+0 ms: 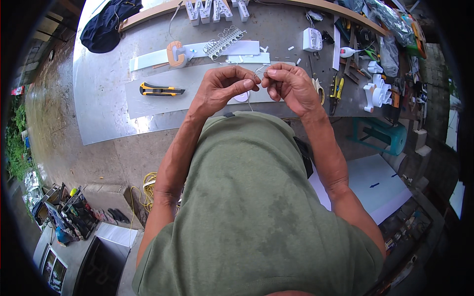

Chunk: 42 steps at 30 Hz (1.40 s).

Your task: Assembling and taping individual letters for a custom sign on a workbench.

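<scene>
Above the near edge of the workbench (106, 111), my left hand (217, 91) and my right hand (295, 91) meet fingertip to fingertip. Both are closed in a pinch. A thin pale wire (251, 104) runs at the fingertips and dangles below them; its exact ends are hidden by the fingers. Under my hands lies a grey flat sheet (195, 79), with a yellow-and-black utility knife (160, 90) to the left. Beyond it are white strips (148, 62), a tan-faced block letter (175, 53) and a string of white modules (224, 43).
White block letters (210, 12) stand at the back by a wooden strip (153, 16). A dark cloth cap (104, 29) lies far left. Yellow-handled pliers (337, 89), scissors (320, 91) and white shaped pieces (379, 91) crowd the right. A teal stool (393, 135) stands below.
</scene>
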{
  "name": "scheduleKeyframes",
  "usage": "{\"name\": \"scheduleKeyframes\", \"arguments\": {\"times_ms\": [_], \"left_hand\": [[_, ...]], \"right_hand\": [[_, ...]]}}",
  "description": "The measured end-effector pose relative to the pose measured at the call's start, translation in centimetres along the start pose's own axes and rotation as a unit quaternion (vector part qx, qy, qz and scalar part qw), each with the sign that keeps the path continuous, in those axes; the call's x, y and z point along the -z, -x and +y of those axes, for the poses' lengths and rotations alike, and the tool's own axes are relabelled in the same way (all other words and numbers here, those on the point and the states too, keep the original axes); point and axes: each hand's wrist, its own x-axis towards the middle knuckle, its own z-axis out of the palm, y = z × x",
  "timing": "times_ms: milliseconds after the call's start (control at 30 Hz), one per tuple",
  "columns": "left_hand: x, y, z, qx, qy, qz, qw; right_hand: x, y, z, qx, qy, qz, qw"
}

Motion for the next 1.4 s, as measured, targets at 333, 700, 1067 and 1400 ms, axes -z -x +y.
{"name": "scheduleKeyframes", "arguments": {"times_ms": [333,700,1067,1400], "left_hand": [[0.0,0.8,0.3,0.027,0.025,0.027,0.999],[0.0,1.4,-0.5,0.009,-0.023,0.064,0.998],[-0.6,1.3,2.5,0.061,-0.17,0.103,0.978],[-1.0,-0.2,3.5,0.054,-0.297,0.075,0.95]], "right_hand": [[-0.7,0.2,0.4,0.062,0.133,0.043,0.988],[-1.5,1.0,-0.2,0.148,0.413,0.059,0.897],[-1.9,0.5,-0.9,0.346,0.593,-0.043,0.725],[-2.3,1.1,-3.0,0.399,0.654,-0.113,0.633]]}}
